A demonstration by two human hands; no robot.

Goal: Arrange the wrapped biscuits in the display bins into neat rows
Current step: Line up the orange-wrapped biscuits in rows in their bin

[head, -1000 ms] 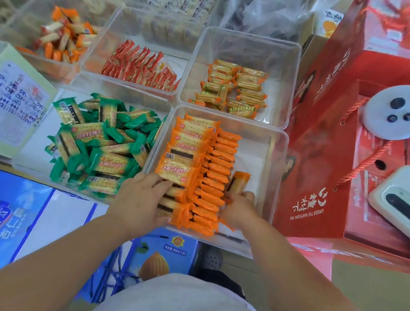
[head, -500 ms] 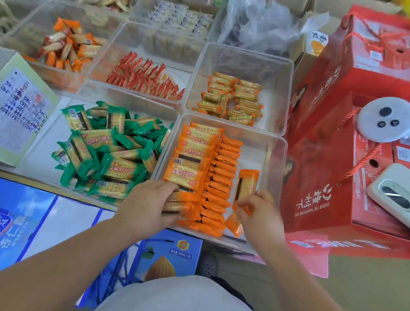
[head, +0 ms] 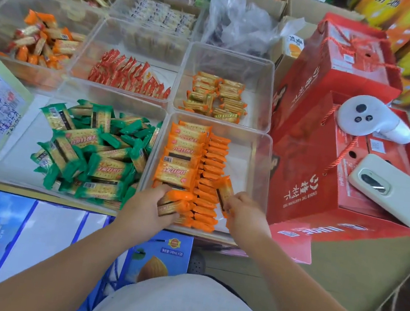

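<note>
In the near bin (head: pixel 264 150), orange biscuits (head: pixel 180 175) half hidden under left hand (head: pixel 143 206).

Free strip along the orange bin's right side

I see bare floor in the clear bin (head: pixel 243 165) between the orange biscuit rows (head: pixel 213 166) and its right wall, open from above. The red gift box (head: pixel 311 153) stands just beside that wall. The left hand (head: pixel 147 207) and right hand (head: pixel 245 215), gripping orange packets (head: pixel 224 190), block the near end.

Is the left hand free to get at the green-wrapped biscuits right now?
Likely yes for reach: the green biscuits lie uncovered in the bin beside the left hand. But it grips orange biscuits, so it must release first.
</note>
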